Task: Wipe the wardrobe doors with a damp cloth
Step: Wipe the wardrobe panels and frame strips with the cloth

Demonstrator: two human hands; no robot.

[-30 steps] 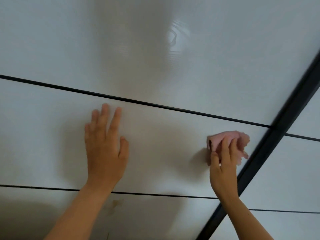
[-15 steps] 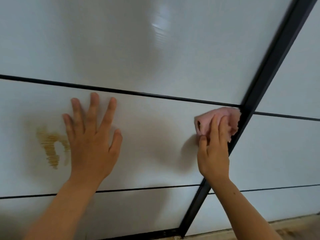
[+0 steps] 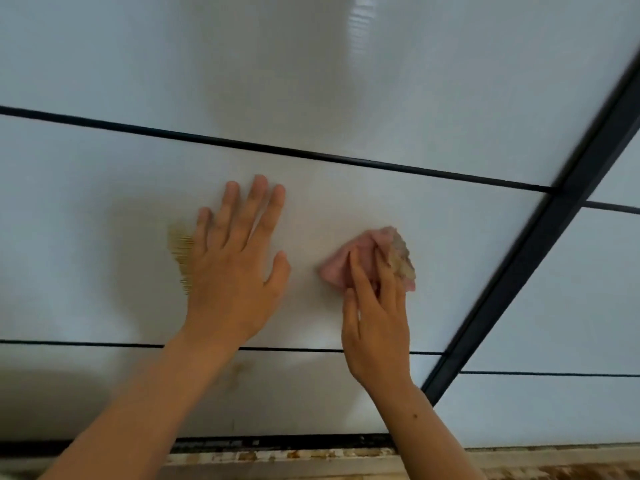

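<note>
A white, glossy wardrobe door (image 3: 460, 244) fills most of the frame, crossed by thin dark horizontal strips (image 3: 311, 154) that split it into panels. A thick dark frame bar (image 3: 512, 282) runs diagonally from the upper right corner down toward the lower middle, and beyond it, on the right edge, lies a second white door (image 3: 571, 306). The left hand (image 3: 239, 268) sits at the centre of the frame, flat against the middle panel with its fingers straight and spread wide, holding nothing. Just left of it, partly hidden behind its outer edge, is a brownish-yellow smear (image 3: 179, 247) on the panel. The right hand (image 3: 375, 327) is right of centre, near the left hand but apart from it, with its fingers lying fairly straight over a crumpled pink cloth (image 3: 336, 270) and pressing it against the same middle panel. The thumb lies along the hand's left side. The cloth shows above and left of the fingers, and its upper right edge carries a dull grey-brown soiled patch. A fainter brownish mark (image 3: 239, 370) shows on the lower panel beside the left forearm. Along the bottom of the frame the door meets a dark track (image 3: 277, 441), with a worn, mottled strip of floor (image 3: 311, 455) beneath it. A bright blurred reflection (image 3: 360, 15) shows on the top panel.
</note>
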